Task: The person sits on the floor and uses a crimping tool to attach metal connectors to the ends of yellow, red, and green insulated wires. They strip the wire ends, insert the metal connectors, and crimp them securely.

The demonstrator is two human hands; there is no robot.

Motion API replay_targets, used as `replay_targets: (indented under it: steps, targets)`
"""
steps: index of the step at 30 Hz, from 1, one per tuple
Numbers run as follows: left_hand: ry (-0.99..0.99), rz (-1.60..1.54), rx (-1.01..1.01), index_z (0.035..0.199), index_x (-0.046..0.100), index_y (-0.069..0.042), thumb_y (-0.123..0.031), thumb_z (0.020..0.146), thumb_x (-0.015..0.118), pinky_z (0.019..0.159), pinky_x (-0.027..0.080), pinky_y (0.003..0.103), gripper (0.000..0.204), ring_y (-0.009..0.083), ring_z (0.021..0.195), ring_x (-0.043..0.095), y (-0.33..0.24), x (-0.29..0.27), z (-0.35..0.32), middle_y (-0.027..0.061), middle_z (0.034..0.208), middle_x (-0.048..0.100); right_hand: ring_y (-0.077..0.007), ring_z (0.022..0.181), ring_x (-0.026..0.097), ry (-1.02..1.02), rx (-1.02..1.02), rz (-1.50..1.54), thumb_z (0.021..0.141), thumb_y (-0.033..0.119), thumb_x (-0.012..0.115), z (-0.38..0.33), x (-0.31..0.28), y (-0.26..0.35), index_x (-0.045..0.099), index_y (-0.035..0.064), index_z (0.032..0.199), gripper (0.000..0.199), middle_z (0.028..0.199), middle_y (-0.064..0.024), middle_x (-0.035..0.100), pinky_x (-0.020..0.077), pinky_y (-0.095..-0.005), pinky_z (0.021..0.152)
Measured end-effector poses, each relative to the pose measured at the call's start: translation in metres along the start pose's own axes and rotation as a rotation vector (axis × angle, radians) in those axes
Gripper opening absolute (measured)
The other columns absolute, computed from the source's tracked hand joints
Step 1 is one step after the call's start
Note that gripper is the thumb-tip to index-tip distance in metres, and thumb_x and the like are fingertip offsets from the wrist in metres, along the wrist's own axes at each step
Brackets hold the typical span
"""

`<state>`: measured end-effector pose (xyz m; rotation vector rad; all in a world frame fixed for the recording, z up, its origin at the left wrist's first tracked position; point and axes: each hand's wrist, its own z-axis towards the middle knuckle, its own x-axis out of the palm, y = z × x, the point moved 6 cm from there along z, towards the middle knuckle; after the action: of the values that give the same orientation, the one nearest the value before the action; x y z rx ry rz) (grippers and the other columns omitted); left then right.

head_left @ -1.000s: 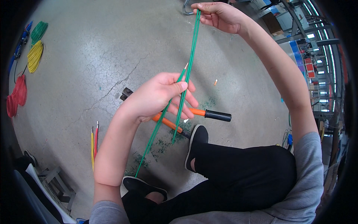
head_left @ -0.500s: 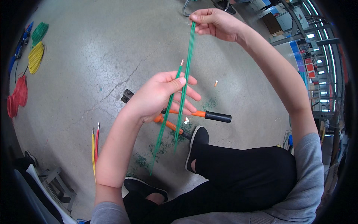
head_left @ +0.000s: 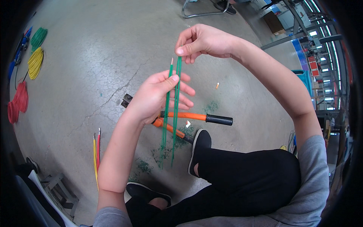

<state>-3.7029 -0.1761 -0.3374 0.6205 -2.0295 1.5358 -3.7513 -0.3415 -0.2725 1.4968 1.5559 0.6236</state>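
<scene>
My left hand [head_left: 149, 94] pinches a bundle of thin green wires [head_left: 166, 113] between thumb and index finger, its other fingers spread. A bare copper tip [head_left: 172, 61] stands up above that thumb. Higher and to the right, my right hand [head_left: 204, 42] pinches the top of another green wire length [head_left: 176, 109], a bare end showing at its fingertips. This length passes down across my left fingers. Both hang over the floor, their lower ends loose. Below my left hand lies a long-handled tool with orange handles [head_left: 189, 115], black grips and a dark head [head_left: 126, 100].
Green [head_left: 39, 39], yellow [head_left: 35, 64] and red [head_left: 19, 100] wire coils lie far left. Yellow wires [head_left: 95, 159] and red wires [head_left: 99, 147] with metal ends lie left of my forearm. Green scraps [head_left: 143, 166] litter the floor near my shoes. A metal chair leg [head_left: 204, 16] stands ahead.
My right hand has moved down and left, closer to my left hand, and bare wire tips now show at its fingers. The hanging green wires have swung nearer upright.
</scene>
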Motion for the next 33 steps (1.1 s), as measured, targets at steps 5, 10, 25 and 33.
replay_targets:
  steps: [5,10,25,33]
  targets:
    - [-0.014,0.033,0.03,0.125,0.053,0.003,-0.025,0.111,0.045,0.078,0.064,0.042,0.032,0.0286,0.082,0.076,-0.004,-0.001,0.001,0.0174,0.101,0.07,-0.0116,0.082,0.068,0.039,0.018,-0.063,0.096,0.022,0.076,0.001,0.015,-0.005,0.074,0.0006,0.104,0.023,0.091,-0.0049,0.073,0.0578,-0.028,0.077]
    - [-0.072,0.05,0.046,0.121,0.054,0.0,-0.024,0.111,0.045,0.077,0.064,0.043,0.028,0.0297,0.081,0.075,-0.004,-0.005,0.002,0.0172,0.1,0.069,-0.0112,0.083,0.067,0.027,-0.056,0.013,0.098,0.02,0.072,0.002,0.016,-0.006,0.071,-0.001,0.121,0.031,0.095,-0.0046,0.072,0.058,-0.0283,0.079]
    - [-0.076,0.018,0.065,0.127,0.054,0.002,-0.024,0.11,0.045,0.076,0.064,0.044,0.032,0.0308,0.08,0.076,-0.003,-0.005,0.002,0.0172,0.103,0.07,-0.0129,0.086,0.07,-0.16,-0.191,-0.167,0.098,0.015,0.072,-0.012,0.022,-0.001,0.065,-0.0058,0.132,0.041,0.103,-0.0098,0.074,0.0595,-0.03,0.082]
    - [-0.11,-0.009,0.029,0.128,0.054,0.002,-0.023,0.111,0.044,0.076,0.065,0.043,0.033,0.0311,0.081,0.076,0.0,-0.002,0.005,0.0183,0.106,0.07,-0.0151,0.082,0.072,-0.143,-0.041,0.051,0.099,0.013,0.069,-0.004,0.022,-0.02,0.066,-0.0084,0.125,0.034,0.101,-0.0119,0.074,0.0602,-0.03,0.082]
